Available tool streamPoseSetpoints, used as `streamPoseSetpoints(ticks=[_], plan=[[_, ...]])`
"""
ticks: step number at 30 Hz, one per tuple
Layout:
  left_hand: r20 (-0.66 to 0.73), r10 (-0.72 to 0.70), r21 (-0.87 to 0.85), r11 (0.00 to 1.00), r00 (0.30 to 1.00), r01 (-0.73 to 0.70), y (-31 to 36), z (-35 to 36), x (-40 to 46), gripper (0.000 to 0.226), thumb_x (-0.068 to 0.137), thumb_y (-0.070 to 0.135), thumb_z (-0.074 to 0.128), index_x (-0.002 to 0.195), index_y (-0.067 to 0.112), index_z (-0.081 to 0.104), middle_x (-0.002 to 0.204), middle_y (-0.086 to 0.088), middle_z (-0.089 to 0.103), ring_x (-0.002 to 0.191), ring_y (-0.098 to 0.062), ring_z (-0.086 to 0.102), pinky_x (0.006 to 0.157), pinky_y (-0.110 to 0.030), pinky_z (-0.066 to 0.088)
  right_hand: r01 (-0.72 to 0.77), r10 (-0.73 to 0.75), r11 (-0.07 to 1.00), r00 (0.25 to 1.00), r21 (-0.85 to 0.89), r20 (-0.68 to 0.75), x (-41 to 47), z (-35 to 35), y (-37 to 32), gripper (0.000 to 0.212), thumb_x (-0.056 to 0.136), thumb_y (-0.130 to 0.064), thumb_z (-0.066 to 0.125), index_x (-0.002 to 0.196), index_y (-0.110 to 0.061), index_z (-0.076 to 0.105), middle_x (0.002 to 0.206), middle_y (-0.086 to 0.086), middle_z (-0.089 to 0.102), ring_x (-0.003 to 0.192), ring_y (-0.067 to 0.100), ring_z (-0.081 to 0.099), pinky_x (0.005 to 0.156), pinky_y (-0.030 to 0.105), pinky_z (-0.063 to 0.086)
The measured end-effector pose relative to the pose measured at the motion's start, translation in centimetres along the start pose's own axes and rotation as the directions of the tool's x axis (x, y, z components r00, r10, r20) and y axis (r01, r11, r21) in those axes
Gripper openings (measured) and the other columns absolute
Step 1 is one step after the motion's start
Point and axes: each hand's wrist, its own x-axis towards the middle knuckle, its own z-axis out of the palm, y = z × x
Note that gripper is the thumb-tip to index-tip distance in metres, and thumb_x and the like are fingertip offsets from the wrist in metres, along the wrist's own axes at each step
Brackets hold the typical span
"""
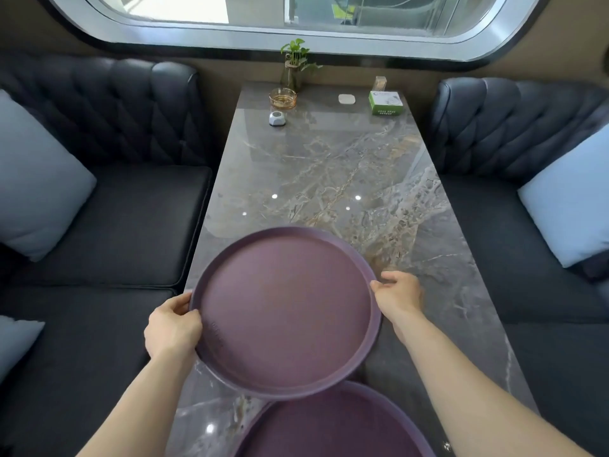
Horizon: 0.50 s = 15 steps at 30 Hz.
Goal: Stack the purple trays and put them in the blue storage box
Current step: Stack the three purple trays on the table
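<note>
Between both hands (pixel 286 311), empty purple tray (pixel 283 311)

Second purple tray (pixel 333 427) (nearer one) cut off below.

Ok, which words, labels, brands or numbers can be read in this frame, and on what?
None can be read for certain.
Green and white box at the table's far end: a large "C" perhaps, the rest blurred.
Held purple tray: faint embossed marks near its left rim, too small to read.

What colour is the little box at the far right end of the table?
Green and white: the box shows it clearly in the head view.
</note>
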Motion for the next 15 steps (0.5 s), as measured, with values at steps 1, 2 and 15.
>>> streamPoseSetpoints(ticks=[1, 2, 15], plan=[[0.011, 0.016, -0.01, 1.0, 1.0, -0.016, 0.2, -0.5, -0.9, 0.044, 0.076, 0.009, 0.059, 0.111, 0.033, 0.074, 0.081, 0.016, 0.065, 0.086, -0.019, 0.062, 0.076, -0.033, 0.045, 0.013, -0.013, 1.0, 1.0, -0.001, -0.022, -0.8, -0.9, 0.4, 0.034, 0.078, -0.022, 0.074, 0.112, -0.016, 0.071, 0.099, -0.001, 0.073, 0.1, 0.023, 0.065, 0.091, 0.033, 0.048], [0.02, 0.034, -0.017, 0.999, 0.999, -0.034, 0.3, -1.0, -1.7, 0.044, 0.076, 0.009, 0.06, 0.11, 0.033, 0.074, 0.081, 0.017, 0.065, 0.087, -0.019, 0.062, 0.076, -0.033, 0.045, 0.026, -0.026, 1.0, 0.999, -0.002, -0.037, -1.8, -1.8, 0.9, 0.031, 0.078, -0.023, 0.075, 0.108, -0.016, 0.073, 0.091, -0.004, 0.072, 0.098, 0.023, 0.066, 0.09, 0.033, 0.05], [0.177, 0.153, -0.017, 0.988, 0.972, -0.152, -5.8, -6.4, -12.9, 0.037, 0.072, 0.009, 0.063, 0.095, 0.037, 0.07, 0.08, 0.022, 0.068, 0.075, -0.003, 0.062, 0.066, -0.031, 0.046, -0.025, 0.022, 1.0, 0.985, -0.014, -0.174, -16.1, -10.8, 12.5, 0.014, 0.076, -0.021, 0.077, 0.082, -0.028, 0.067, 0.073, -0.01, 0.068, 0.079, 0.021, 0.066, 0.079, 0.037, 0.054]])
